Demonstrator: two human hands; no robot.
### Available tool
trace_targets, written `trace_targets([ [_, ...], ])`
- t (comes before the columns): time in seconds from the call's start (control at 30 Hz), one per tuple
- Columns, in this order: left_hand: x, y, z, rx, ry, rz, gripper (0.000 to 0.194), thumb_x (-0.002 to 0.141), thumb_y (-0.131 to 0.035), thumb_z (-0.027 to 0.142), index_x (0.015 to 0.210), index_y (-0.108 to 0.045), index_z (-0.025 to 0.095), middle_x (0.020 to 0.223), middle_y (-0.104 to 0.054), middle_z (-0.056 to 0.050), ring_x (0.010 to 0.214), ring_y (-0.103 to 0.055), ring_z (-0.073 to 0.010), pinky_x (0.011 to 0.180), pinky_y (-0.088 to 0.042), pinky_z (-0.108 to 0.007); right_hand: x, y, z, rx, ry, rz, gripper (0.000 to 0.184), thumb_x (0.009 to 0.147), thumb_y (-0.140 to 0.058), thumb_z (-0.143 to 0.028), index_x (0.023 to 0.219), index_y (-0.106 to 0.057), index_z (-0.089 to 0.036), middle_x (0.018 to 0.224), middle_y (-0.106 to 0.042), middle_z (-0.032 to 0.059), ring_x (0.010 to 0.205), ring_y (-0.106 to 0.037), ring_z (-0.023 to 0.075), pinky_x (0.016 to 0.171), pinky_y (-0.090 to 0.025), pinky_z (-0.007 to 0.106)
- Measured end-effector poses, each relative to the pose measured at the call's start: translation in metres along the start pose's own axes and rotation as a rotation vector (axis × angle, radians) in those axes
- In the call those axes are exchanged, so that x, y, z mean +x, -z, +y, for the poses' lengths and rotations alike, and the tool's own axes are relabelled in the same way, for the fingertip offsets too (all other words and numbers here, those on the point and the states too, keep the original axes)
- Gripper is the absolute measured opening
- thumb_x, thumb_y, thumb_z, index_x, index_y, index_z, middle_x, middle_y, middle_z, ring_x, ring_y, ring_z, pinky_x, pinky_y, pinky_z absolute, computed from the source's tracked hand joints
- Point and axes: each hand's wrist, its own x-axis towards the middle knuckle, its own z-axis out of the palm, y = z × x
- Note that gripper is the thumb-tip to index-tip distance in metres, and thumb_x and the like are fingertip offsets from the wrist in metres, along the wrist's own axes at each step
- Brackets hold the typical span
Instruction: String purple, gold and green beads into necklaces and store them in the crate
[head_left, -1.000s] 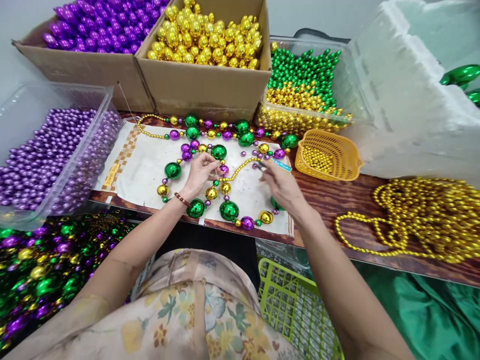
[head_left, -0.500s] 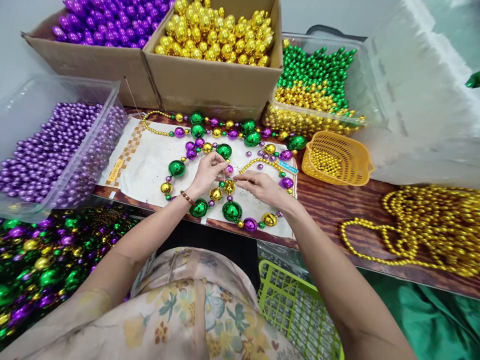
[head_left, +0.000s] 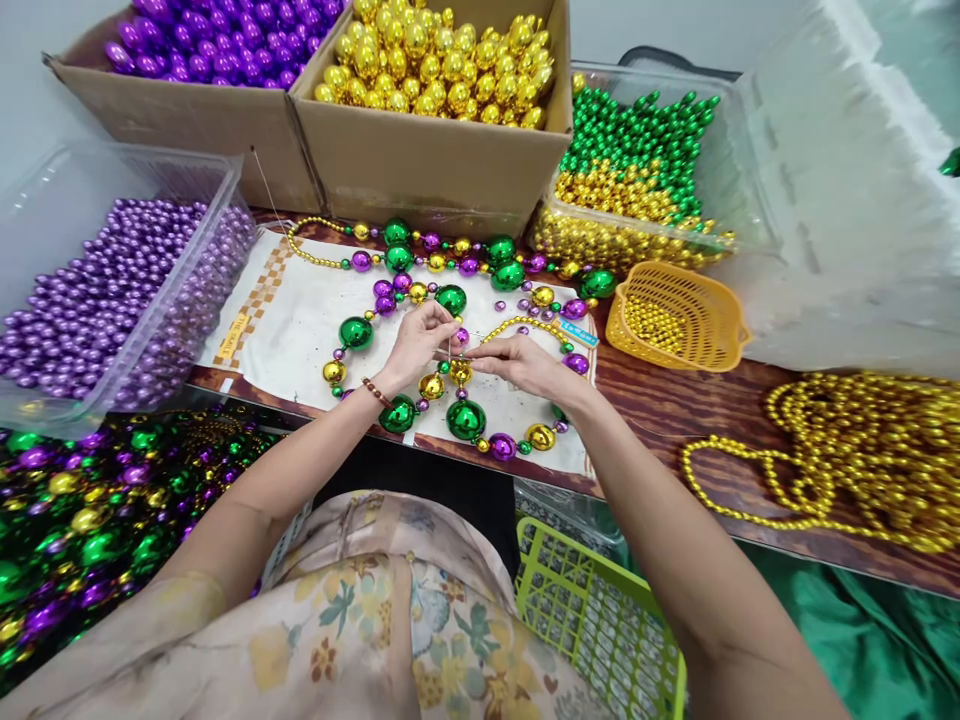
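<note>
- far left: small purple beads (head_left: 112,290) fill a clear bin, from where i stand.
- left hand (head_left: 414,345): thumb and fingertips pinched on a thin thread (head_left: 450,347) that runs roughly up and down.
- middle: the multicoloured bead strand (head_left: 466,420) curves over the white cloth (head_left: 292,320), below and around the fingertips; a gold bead clustered there sits just below the right fingertips.
- right hand (head_left: 532,368): fingers reach leftward, tips close together, nearly meeting the left ones and crosswise to the thread; i can't tell what they grip. the left is nearer the thread.
- beyond the right fingers: the small gold beads (head_left: 517,322) arc rightward.
- change: a second ago the right hand was further right; now it's beside the left.
</note>
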Motion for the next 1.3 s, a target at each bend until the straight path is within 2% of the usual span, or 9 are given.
trace_targets([
  [0.2, 0.0, 0.0, 0.001, 0.032, -0.013, -0.01, 0.018, 0.088, -0.063, 0.014, 0.077, -0.05, 0.02, 0.063, -0.064, 0.002, 0.056, -0.065, -0.0125, 0.048, -0.05, -0.021, 0.002, 0.001, 0.0, 0.016, -0.019, -0.017, 0.03, 0.082, -0.07, -0.037, 0.104, -0.084, -0.022, 0.1, -0.081, 0.0039, 0.082, -0.067, 0.0194, 0.082, -0.052, 0.033],
  [0.4, 0.001, 0.001, 0.0, 0.042, -0.035, -0.032, 0.017, 0.087, -0.063, 0.015, 0.077, -0.051, 0.019, 0.063, -0.064, 0.002, 0.054, -0.064, -0.0112, 0.049, -0.051, -0.02, 0.001, 0.002, 0.005, 0.008, 0.007, -0.002, 0.032, 0.083, -0.071, -0.036, 0.108, -0.083, -0.021, 0.103, -0.081, 0.0047, 0.084, -0.07, 0.0201, 0.084, -0.054, 0.034],
  [0.6, 0.004, -0.002, -0.002, 0.032, -0.041, -0.005, 0.019, 0.086, -0.067, 0.017, 0.078, -0.05, 0.018, 0.063, -0.064, 0.003, 0.055, -0.064, -0.0104, 0.054, -0.055, -0.022, 0.006, -0.003, 0.009, -0.031, 0.02, 0.036, 0.026, 0.08, -0.072, -0.035, 0.096, -0.084, -0.02, 0.092, -0.08, 0.0038, 0.08, -0.068, 0.0203, 0.079, -0.053, 0.033],
  [0.77, 0.001, 0.008, 0.012, -0.021, -0.058, 0.038, 0.019, 0.085, -0.069, 0.015, 0.078, -0.053, 0.019, 0.064, -0.066, 0.001, 0.055, -0.066, -0.0119, 0.056, -0.056, -0.024, -0.019, 0.015, 0.026, -0.055, -0.018, 0.233, 0.037, 0.082, -0.069, -0.043, 0.105, -0.08, -0.016, 0.099, -0.077, 0.0087, 0.086, -0.067, 0.0217, 0.079, -0.053, 0.035],
  [0.87, -0.014, 0.025, 0.024, -0.099, -0.094, 0.029, 0.019, 0.082, -0.075, 0.021, 0.079, -0.057, 0.02, 0.065, -0.067, 0.001, 0.056, -0.067, -0.0127, 0.057, -0.058, -0.025, -0.061, 0.035, 0.054, -0.089, -0.128, 0.478, 0.045, 0.084, -0.067, -0.047, 0.114, -0.076, -0.015, 0.108, -0.075, 0.0106, 0.089, -0.067, 0.0226, 0.077, -0.053, 0.034],
  [1.0, -0.056, 0.042, 0.032, -0.099, 0.008, -0.107, 0.024, 0.076, -0.083, 0.031, 0.077, -0.062, 0.021, 0.061, -0.066, 0.001, 0.051, -0.065, -0.0127, 0.052, -0.056, -0.024, -0.111, 0.049, 0.089, -0.304, -0.411, 0.648, 0.044, 0.091, -0.057, -0.045, 0.118, -0.071, -0.012, 0.104, -0.074, 0.0116, 0.086, -0.067, 0.0234, 0.072, -0.052, 0.033],
  [1.1, -0.093, 0.046, 0.03, -0.013, 0.153, -0.263, 0.024, 0.076, -0.084, 0.035, 0.075, -0.065, 0.021, 0.057, -0.067, -0.002, 0.048, -0.064, -0.0139, 0.047, -0.051, -0.022, -0.12, 0.048, 0.099, -0.577, -0.572, 0.677, 0.04, 0.096, -0.051, -0.04, 0.119, -0.071, -0.013, 0.113, -0.072, 0.0156, 0.1, -0.065, 0.0275, 0.081, -0.049, 0.035],
  [1.2, -0.121, 0.05, 0.026, 0.037, 0.299, -0.39, 0.024, 0.08, -0.081, 0.038, 0.076, -0.066, 0.02, 0.059, -0.07, -0.004, 0.051, -0.067, -0.0148, 0.051, -0.052, -0.023, -0.113, 0.043, 0.09, -0.714, -0.612, 0.646, 0.043, 0.098, -0.049, -0.039, 0.124, -0.07, -0.013, 0.122, -0.068, 0.0202, 0.111, -0.061, 0.0331, 0.086, -0.045, 0.04],
  [1.3, -0.137, 0.06, 0.023, 0.039, 0.351, -0.35, 0.028, 0.081, -0.081, 0.039, 0.079, -0.063, 0.018, 0.06, -0.07, -0.002, 0.052, -0.067, -0.013, 0.054, -0.053, -0.021, -0.103, 0.039, 0.07, -0.945, -0.64, 0.568, 0.041, 0.102, -0.044, -0.036, 0.128, -0.069, -0.017, 0.126, -0.067, 0.019, 0.113, -0.059, 0.0345, 0.087, -0.042, 0.042],
])
